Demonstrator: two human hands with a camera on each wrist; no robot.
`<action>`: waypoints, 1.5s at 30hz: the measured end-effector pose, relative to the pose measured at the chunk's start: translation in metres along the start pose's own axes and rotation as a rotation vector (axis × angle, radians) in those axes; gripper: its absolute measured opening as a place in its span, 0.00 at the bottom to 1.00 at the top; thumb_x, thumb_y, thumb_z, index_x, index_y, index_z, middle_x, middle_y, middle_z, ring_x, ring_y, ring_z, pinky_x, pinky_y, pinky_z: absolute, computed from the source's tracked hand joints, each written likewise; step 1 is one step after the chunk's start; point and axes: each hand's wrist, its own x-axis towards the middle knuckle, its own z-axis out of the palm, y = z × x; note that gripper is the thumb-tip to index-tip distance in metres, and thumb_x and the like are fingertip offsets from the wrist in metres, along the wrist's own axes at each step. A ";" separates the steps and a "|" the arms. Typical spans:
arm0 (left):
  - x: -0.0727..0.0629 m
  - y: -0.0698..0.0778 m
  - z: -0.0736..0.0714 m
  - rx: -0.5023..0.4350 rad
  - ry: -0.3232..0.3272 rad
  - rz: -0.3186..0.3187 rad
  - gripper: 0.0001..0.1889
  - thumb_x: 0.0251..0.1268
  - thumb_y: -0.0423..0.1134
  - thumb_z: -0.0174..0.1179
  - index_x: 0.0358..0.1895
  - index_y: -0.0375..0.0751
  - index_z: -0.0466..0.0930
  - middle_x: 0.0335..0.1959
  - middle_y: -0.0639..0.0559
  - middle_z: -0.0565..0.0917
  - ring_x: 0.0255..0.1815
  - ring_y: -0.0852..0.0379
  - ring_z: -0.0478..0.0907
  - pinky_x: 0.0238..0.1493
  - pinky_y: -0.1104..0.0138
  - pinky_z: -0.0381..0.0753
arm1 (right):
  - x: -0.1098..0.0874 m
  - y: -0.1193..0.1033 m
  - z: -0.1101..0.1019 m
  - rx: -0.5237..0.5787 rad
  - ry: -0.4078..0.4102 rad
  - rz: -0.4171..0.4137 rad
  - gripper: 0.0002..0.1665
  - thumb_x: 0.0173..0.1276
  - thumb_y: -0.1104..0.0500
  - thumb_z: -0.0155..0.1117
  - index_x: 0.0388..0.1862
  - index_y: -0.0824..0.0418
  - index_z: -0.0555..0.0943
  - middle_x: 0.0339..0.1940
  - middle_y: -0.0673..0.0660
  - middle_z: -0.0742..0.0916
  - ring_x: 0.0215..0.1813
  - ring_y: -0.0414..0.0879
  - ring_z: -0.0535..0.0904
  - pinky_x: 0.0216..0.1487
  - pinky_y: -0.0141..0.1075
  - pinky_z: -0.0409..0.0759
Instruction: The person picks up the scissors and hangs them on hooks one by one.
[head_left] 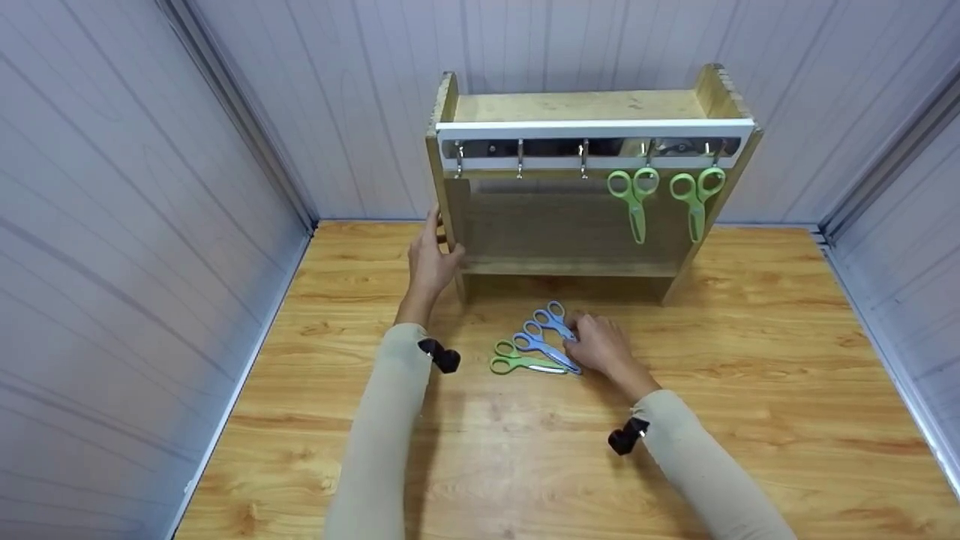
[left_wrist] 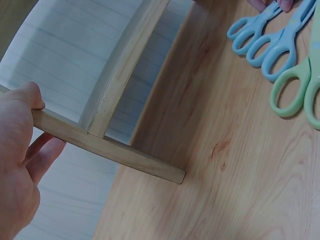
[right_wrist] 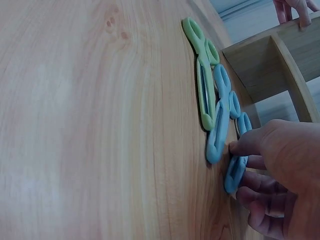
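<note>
My left hand (head_left: 433, 262) grips the left side board of a small wooden shelf (head_left: 574, 268), thumb on one face and fingers on the other. In the right wrist view, my right hand (right_wrist: 285, 165) pinches the blade end of a pair of blue scissors (right_wrist: 236, 170) lying on the wooden surface, thumb on one side and fingers on the other. Beside it lie a second pair of blue scissors (head_left: 534, 343) and a pair of green scissors (head_left: 510, 362), fanned out with their handles to the left. My right hand hides part of the pinched scissors in the head view.
A white rail (head_left: 596, 129) with several metal hooks runs along the shelf's upper front. Two green scissors, one pair (head_left: 636, 206) and another (head_left: 697, 202), hang from its right-hand hooks. Pale panel walls (head_left: 360, 90) enclose the wooden surface (head_left: 510, 450) at the back and sides.
</note>
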 end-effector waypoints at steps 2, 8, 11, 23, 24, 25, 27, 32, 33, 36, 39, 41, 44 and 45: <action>-0.001 0.001 0.000 0.004 0.001 0.004 0.42 0.74 0.30 0.68 0.89 0.39 0.63 0.79 0.31 0.80 0.70 0.32 0.89 0.71 0.42 0.87 | -0.001 0.001 0.001 0.009 0.022 -0.014 0.13 0.71 0.59 0.73 0.51 0.61 0.89 0.39 0.58 0.91 0.39 0.55 0.82 0.43 0.54 0.82; -0.001 0.001 0.000 0.010 0.011 0.023 0.42 0.74 0.29 0.67 0.89 0.41 0.63 0.78 0.31 0.81 0.68 0.32 0.90 0.71 0.41 0.88 | 0.000 0.001 0.001 0.030 0.020 -0.020 0.11 0.69 0.60 0.72 0.49 0.62 0.87 0.37 0.57 0.88 0.38 0.53 0.79 0.41 0.50 0.78; -0.001 0.001 0.000 0.008 0.015 0.021 0.42 0.74 0.29 0.68 0.89 0.41 0.63 0.78 0.31 0.81 0.67 0.32 0.90 0.71 0.41 0.87 | 0.000 0.000 0.001 0.035 0.017 -0.013 0.12 0.70 0.61 0.72 0.50 0.63 0.87 0.39 0.59 0.89 0.40 0.54 0.80 0.43 0.53 0.81; -0.001 0.001 0.001 -0.007 0.008 0.006 0.42 0.74 0.28 0.67 0.90 0.41 0.63 0.78 0.31 0.80 0.69 0.32 0.89 0.70 0.43 0.89 | 0.002 -0.001 0.001 0.055 0.013 0.007 0.08 0.65 0.61 0.73 0.35 0.58 0.80 0.30 0.51 0.78 0.35 0.50 0.74 0.36 0.42 0.67; -0.001 0.000 0.001 -0.005 0.011 0.009 0.42 0.74 0.28 0.67 0.89 0.41 0.63 0.78 0.30 0.80 0.69 0.31 0.89 0.70 0.42 0.89 | 0.002 -0.001 0.001 0.059 0.011 0.006 0.08 0.65 0.61 0.73 0.34 0.58 0.79 0.29 0.50 0.77 0.34 0.50 0.73 0.35 0.41 0.65; -0.001 0.000 0.001 -0.006 0.013 0.012 0.42 0.74 0.28 0.67 0.89 0.41 0.63 0.78 0.30 0.81 0.69 0.31 0.89 0.70 0.42 0.89 | 0.002 -0.001 0.001 0.061 0.009 0.005 0.09 0.65 0.61 0.73 0.33 0.57 0.79 0.28 0.49 0.76 0.34 0.49 0.72 0.35 0.41 0.64; -0.001 0.000 0.001 -0.005 0.018 0.016 0.42 0.73 0.28 0.67 0.89 0.41 0.64 0.78 0.31 0.81 0.68 0.31 0.89 0.70 0.42 0.89 | 0.002 0.000 0.001 0.056 0.005 0.006 0.09 0.66 0.61 0.73 0.32 0.57 0.79 0.28 0.49 0.75 0.34 0.49 0.72 0.35 0.41 0.63; -0.001 -0.001 0.000 -0.029 0.010 0.017 0.43 0.73 0.27 0.66 0.89 0.39 0.63 0.78 0.30 0.80 0.69 0.31 0.89 0.68 0.41 0.90 | -0.001 0.000 0.001 0.028 -0.001 0.041 0.06 0.66 0.59 0.72 0.35 0.56 0.82 0.29 0.49 0.78 0.34 0.49 0.73 0.36 0.41 0.65; -0.001 -0.001 0.000 -0.034 0.008 0.017 0.43 0.73 0.27 0.66 0.89 0.39 0.62 0.78 0.30 0.80 0.69 0.30 0.89 0.67 0.40 0.90 | -0.001 0.000 0.001 0.027 -0.003 0.046 0.05 0.67 0.59 0.72 0.36 0.56 0.83 0.29 0.49 0.79 0.35 0.50 0.74 0.36 0.41 0.65; -0.001 -0.002 0.001 -0.036 0.004 0.018 0.43 0.73 0.26 0.65 0.90 0.38 0.62 0.78 0.29 0.80 0.69 0.30 0.89 0.66 0.39 0.90 | -0.001 0.000 0.001 0.030 -0.007 0.041 0.05 0.68 0.59 0.73 0.38 0.57 0.84 0.31 0.51 0.82 0.35 0.50 0.75 0.37 0.41 0.66; 0.000 -0.002 0.001 -0.033 0.000 0.016 0.43 0.73 0.27 0.66 0.90 0.38 0.61 0.79 0.29 0.79 0.69 0.30 0.89 0.66 0.41 0.90 | -0.001 0.000 0.001 0.031 -0.004 0.026 0.05 0.69 0.59 0.74 0.39 0.57 0.85 0.32 0.51 0.83 0.36 0.50 0.76 0.37 0.41 0.67; 0.000 -0.002 0.001 -0.031 -0.001 0.012 0.43 0.73 0.27 0.66 0.90 0.38 0.61 0.79 0.30 0.79 0.70 0.31 0.89 0.67 0.42 0.90 | 0.000 0.001 0.001 0.030 0.000 0.015 0.06 0.70 0.59 0.74 0.39 0.58 0.84 0.32 0.52 0.84 0.36 0.50 0.76 0.38 0.42 0.68; 0.000 -0.002 0.001 -0.035 -0.003 0.010 0.44 0.73 0.26 0.67 0.90 0.39 0.61 0.79 0.30 0.79 0.70 0.31 0.88 0.67 0.42 0.90 | 0.000 0.001 0.001 0.028 0.001 0.004 0.06 0.70 0.59 0.74 0.39 0.58 0.84 0.32 0.52 0.84 0.36 0.50 0.76 0.38 0.43 0.68; 0.000 -0.002 0.001 -0.033 -0.003 0.010 0.44 0.73 0.26 0.67 0.90 0.39 0.61 0.79 0.30 0.79 0.70 0.31 0.88 0.67 0.42 0.90 | 0.000 0.001 0.001 0.027 0.001 0.002 0.06 0.70 0.58 0.74 0.39 0.57 0.84 0.32 0.52 0.84 0.36 0.50 0.76 0.38 0.43 0.68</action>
